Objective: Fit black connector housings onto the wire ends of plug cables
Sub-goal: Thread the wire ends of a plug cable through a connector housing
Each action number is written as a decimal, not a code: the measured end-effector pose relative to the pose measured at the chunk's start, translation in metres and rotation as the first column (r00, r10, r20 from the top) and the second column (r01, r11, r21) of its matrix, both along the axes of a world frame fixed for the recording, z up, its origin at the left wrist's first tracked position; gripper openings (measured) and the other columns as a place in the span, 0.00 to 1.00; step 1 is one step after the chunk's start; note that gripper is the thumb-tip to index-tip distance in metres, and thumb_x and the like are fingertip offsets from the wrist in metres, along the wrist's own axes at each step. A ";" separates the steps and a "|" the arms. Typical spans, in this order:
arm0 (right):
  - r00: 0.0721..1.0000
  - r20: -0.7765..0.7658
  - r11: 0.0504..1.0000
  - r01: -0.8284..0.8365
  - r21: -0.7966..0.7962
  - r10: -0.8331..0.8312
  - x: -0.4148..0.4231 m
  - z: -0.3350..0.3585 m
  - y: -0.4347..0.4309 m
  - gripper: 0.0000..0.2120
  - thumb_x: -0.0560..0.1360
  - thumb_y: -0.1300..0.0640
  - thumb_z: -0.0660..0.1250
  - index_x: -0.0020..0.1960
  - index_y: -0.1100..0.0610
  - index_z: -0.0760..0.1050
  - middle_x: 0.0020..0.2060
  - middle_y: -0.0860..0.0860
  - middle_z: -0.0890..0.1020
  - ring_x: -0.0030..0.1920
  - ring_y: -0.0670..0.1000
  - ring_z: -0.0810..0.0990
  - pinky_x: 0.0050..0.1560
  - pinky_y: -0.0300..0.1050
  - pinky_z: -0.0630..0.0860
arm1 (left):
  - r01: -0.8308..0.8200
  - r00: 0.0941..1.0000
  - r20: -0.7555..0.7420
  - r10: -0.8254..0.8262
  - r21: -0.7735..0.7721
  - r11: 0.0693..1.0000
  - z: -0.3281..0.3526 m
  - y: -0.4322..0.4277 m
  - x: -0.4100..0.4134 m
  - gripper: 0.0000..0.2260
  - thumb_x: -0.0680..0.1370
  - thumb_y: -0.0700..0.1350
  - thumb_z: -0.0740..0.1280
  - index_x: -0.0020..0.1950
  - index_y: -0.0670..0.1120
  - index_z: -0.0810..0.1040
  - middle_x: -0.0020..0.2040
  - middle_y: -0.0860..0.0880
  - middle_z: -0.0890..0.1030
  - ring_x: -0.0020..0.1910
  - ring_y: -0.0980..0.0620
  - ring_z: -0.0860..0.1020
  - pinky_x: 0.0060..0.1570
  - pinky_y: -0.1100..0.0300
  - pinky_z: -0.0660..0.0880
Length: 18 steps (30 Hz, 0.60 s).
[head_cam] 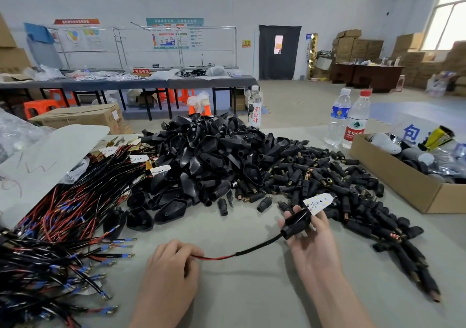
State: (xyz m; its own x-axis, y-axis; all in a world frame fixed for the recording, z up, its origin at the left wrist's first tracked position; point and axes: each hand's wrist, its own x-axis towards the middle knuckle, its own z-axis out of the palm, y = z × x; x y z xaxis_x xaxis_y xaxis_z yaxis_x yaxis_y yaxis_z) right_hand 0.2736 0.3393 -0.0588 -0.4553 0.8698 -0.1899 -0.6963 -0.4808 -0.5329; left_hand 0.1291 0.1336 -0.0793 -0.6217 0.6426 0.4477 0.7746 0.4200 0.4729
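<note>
Head view: right hand (311,242), palm up, clamps housing (296,223); left hand (174,264) pinches wire (227,256).

On the grey worktop (239,292), the right hand (312,247), palm up, holds a black connector housing (296,223) with a small white board (318,202) sticking out of it. A cable (254,248) runs from the housing to the left hand (171,272), whose fingers (193,252) pinch its red-and-black wire end.

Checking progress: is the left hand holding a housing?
No, the left hand pinches only the wire end; the right hand holds the housing.
</note>
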 end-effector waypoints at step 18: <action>0.999 -0.043 1.000 -0.018 0.015 0.018 -0.001 0.004 -0.007 0.11 0.80 0.62 0.59 0.59 0.58 0.76 0.48 0.59 0.79 0.49 0.59 0.78 0.43 0.53 0.82 | -0.110 0.993 0.019 0.114 -0.129 0.985 0.006 -0.002 0.001 0.09 0.76 0.41 0.67 0.42 0.56 0.79 0.41 0.60 0.76 0.47 0.54 0.73 0.54 0.57 0.67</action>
